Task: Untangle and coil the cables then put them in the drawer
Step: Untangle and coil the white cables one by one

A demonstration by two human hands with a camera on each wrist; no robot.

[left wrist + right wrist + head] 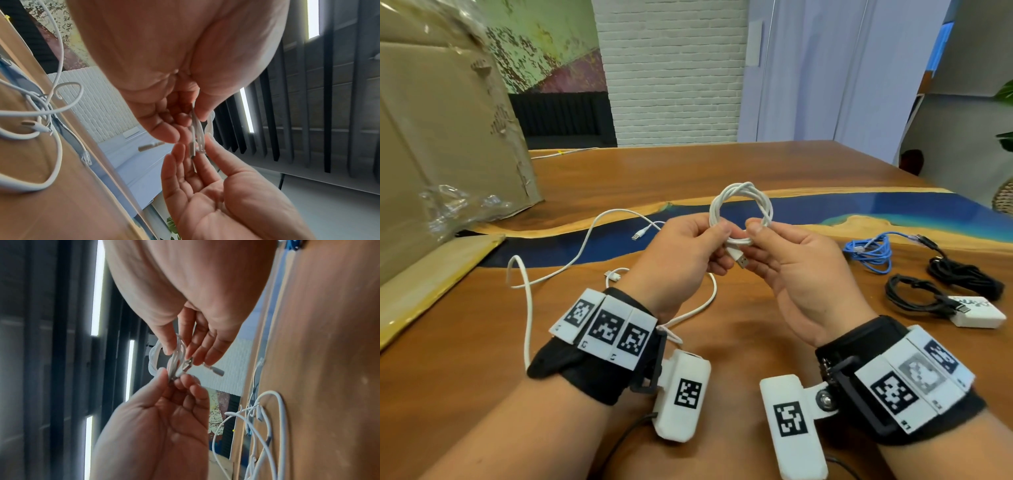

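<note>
A white USB cable (739, 202) is wound into a small coil and held above the table. My left hand (717, 246) pinches the coil's lower left side between thumb and fingers. My right hand (756, 248) pinches the lower right side. The metal USB plug (740, 261) pokes out below, between the two hands. In the left wrist view my left hand (191, 123) grips the coil strands (208, 128). The right wrist view shows my right hand (185, 352) on the coil (153, 360) beside the plug (186, 366). No drawer is in view.
Loose white cables (585, 240) sprawl over the wooden table (756, 164) to the left of my hands. To the right lie a blue cable (869, 253), two black cable bundles (962, 274) and a white charger block (979, 313). A large cardboard box (448, 137) stands at the left.
</note>
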